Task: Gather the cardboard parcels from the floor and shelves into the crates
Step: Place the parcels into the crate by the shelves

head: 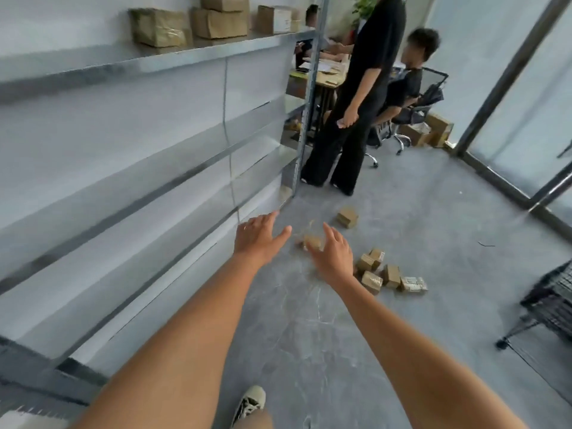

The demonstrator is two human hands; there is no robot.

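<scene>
Head view, hands [258,239] spread, floor [433,243] beyond

Brown taped cardboard parcels lying clustered on the grey floor [390,275], one sitting apart near the shelving [347,217], larger ones resting on the top shelf [161,27], a blurred one [312,243] showing between the hands

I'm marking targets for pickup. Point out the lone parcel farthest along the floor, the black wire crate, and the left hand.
Lone parcel [347,217], head view, top face.
Black wire crate [554,300], head view, mesh side wall.
Left hand [255,238], head view, back of hand.
</scene>
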